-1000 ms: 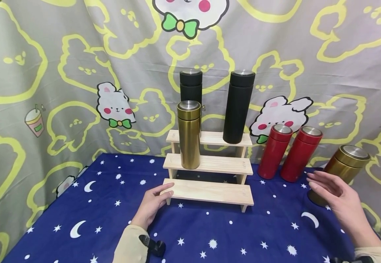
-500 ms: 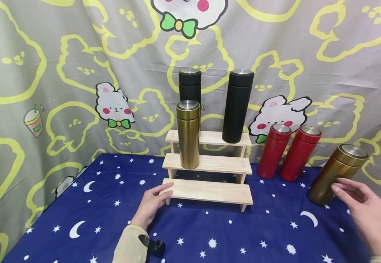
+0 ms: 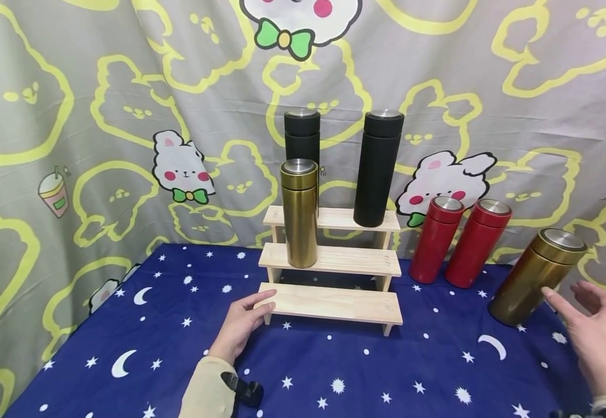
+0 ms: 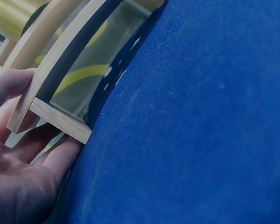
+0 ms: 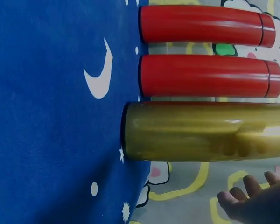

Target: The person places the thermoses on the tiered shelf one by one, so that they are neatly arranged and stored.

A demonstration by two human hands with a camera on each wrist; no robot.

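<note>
My left hand [image 3: 246, 325] grips the left end of the bottom step of a three-tier wooden shelf [image 3: 329, 303]; in the left wrist view the hand [image 4: 23, 177] wraps the board's end [image 4: 60, 120]. At the far right stands a gold thermos [image 3: 535, 278] on the cloth. Beside it my right hand [image 3: 598, 331] is spread with bent fingers; its thumb overlaps the thermos in the head view. From the right wrist, a gap shows between the hand [image 5: 261, 203] and the gold thermos [image 5: 205, 130]. Another gold thermos [image 3: 300, 220] stands on the middle step's left.
Two black thermoses [image 3: 378, 174] stand on the top step, the left one partly hidden. Two red thermoses [image 3: 436, 244] stand between the shelf and the gold thermos on the right. A patterned curtain [image 3: 125, 116] hangs behind the blue star-print cloth [image 3: 177, 354].
My right hand has moved right, from in front of the right gold thermos to its right side, and its fingers have spread. The left hand stays on the shelf.
</note>
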